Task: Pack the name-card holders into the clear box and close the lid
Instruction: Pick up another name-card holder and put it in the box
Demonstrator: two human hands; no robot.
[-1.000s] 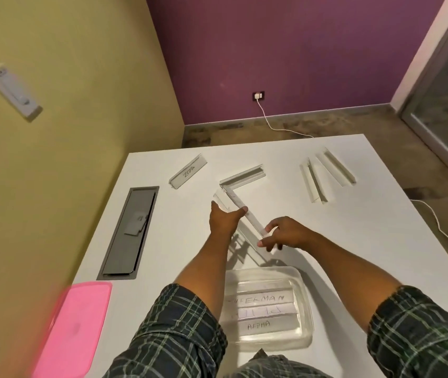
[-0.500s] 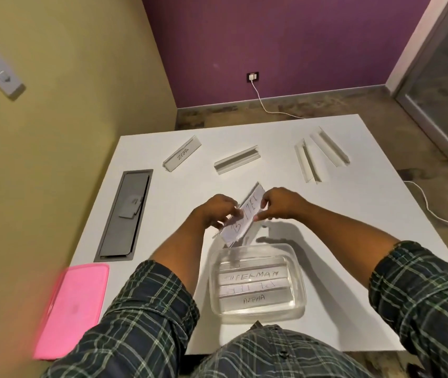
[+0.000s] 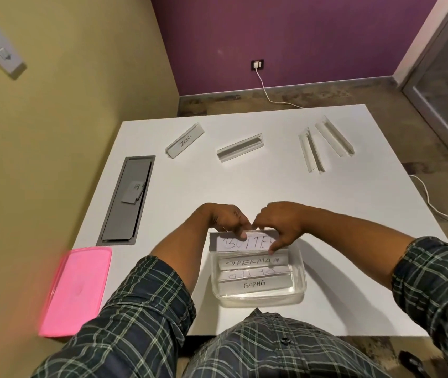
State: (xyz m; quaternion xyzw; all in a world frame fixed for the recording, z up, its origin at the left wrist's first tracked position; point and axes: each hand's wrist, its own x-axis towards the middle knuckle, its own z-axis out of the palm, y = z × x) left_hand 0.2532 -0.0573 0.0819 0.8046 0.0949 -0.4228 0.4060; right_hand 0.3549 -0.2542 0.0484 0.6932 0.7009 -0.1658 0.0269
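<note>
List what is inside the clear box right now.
The clear box holds three holders: SUPERMAN, a flipped one, ALPHA. Both hands lower the BUTTER holder at its far end; underneath is hidden.

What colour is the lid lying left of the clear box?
Bright pink: the flat rectangular plastic lid, seen in the head view.

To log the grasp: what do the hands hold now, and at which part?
Both hands, left and right, hold the BUTTER card holder by its top edge, over the clear box.

table centre [image 3: 244,192] bare; holders [image 3: 240,150] beyond
</note>
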